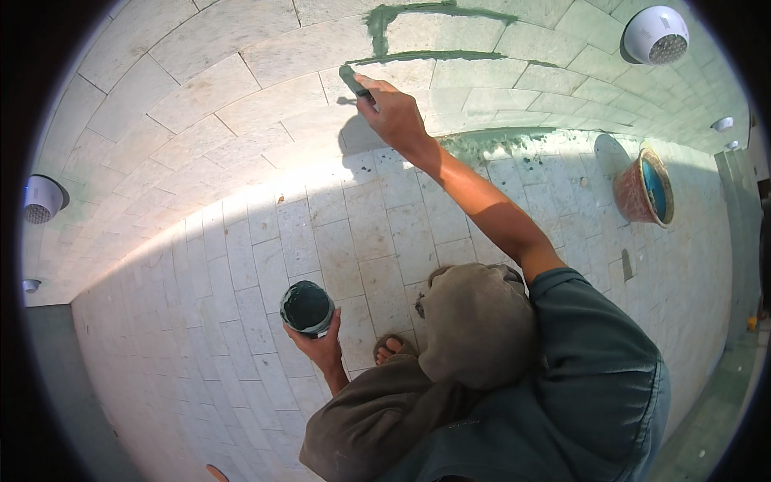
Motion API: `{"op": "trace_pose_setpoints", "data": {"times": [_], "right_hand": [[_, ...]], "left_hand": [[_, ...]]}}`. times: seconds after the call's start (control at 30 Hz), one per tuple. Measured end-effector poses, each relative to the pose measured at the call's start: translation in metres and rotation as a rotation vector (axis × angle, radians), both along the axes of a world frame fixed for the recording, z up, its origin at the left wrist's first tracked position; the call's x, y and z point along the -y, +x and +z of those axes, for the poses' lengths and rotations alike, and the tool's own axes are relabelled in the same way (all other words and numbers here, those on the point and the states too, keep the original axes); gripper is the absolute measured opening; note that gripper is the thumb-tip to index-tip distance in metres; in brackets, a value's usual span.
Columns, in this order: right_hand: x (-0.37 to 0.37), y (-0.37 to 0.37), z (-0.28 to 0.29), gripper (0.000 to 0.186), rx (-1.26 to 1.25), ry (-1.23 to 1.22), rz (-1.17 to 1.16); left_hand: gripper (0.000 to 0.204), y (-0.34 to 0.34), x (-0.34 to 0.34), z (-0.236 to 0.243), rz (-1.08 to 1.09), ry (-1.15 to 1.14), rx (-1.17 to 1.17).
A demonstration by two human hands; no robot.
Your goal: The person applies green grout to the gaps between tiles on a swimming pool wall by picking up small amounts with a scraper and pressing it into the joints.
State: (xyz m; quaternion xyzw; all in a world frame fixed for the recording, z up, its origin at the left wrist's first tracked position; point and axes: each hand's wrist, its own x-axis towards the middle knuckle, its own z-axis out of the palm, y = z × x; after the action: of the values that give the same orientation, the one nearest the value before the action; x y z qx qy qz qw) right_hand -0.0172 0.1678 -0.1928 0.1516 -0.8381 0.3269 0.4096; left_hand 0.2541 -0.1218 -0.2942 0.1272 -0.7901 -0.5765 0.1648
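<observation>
My left hand [323, 347] is wrapped round a small round tub [306, 308], held upright over the floor. Dark green paste fills the tub and smears its rim. Stretched out to the pale tiled wall [273, 108], my right hand [392, 112] grips a short, narrow tool [350, 79]. Green paste coats its rounded tip, which is at a tile joint; whether it is a brush or a small spatula I cannot tell. Just right of the tip runs a dark green band of paste [434, 56] along the joints. Other joints to the left show only thin lines.
A worn reddish bucket [638, 193] with blue-green contents stands at the right by the wall. Round white fixtures [656, 36] stick out from the wall at both sides. Green splashes [522, 145] mark the wall's foot. My sandalled foot [393, 349] is on the tiled floor [241, 337].
</observation>
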Motion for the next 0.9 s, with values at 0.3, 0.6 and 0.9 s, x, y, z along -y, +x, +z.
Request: {"op": "trace_pose_setpoints", "data": {"times": [0.3, 0.6, 0.9], "right_hand": [[0.046, 0.090, 0.034, 0.034, 0.620, 0.046, 0.463], [0.109, 0.153, 0.089, 0.023, 0.753, 0.461, 0.896], [0.146, 0.177, 0.074, 0.031, 0.500, 0.956, 0.892]], "left_hand": [[0.099, -0.017, 0.020, -0.002, -0.198, -0.119, -0.039], [0.103, -0.023, 0.042, 0.013, -0.272, -0.216, -0.267], [0.103, -0.021, 0.051, 0.024, -0.302, -0.270, -0.485]]}}
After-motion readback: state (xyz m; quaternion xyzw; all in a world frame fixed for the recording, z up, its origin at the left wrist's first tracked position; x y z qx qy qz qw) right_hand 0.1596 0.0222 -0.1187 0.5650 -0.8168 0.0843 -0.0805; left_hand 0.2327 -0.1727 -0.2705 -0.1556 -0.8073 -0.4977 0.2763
